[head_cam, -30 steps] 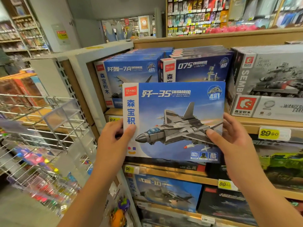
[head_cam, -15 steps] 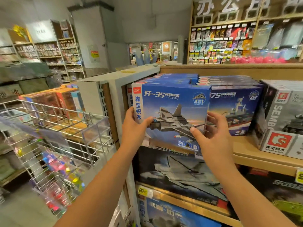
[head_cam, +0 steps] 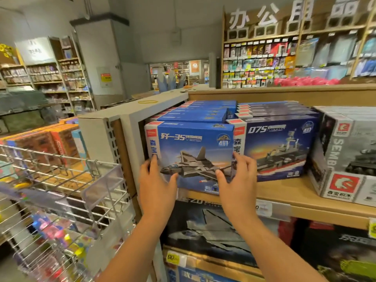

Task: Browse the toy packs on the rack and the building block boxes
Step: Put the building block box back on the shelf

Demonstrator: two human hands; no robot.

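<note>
A blue building block box (head_cam: 193,143) with a grey jet on its front stands on the top wooden shelf (head_cam: 295,192), at the left end of the row, with several similar boxes behind it. My left hand (head_cam: 157,184) presses on its lower left front, fingers straight up along the left edge. My right hand (head_cam: 237,180) presses on the lower right front, fingers spread and reaching over the edge of the neighbouring blue ship box (head_cam: 274,147). To the left, a wire rack (head_cam: 61,180) holds colourful toy packs (head_cam: 50,231).
A grey tank box (head_cam: 345,155) stands at the right of the same shelf. Dark aircraft boxes (head_cam: 213,226) fill the shelf below, with yellow price tags (head_cam: 173,258). Orange boxes (head_cam: 40,147) sit behind the rack. Stationery shelves (head_cam: 284,58) line the far wall.
Both hands carried the jet box up from in front of me and set it into the shelf row. The grip on its sides gave way to straight fingers on its front.
</note>
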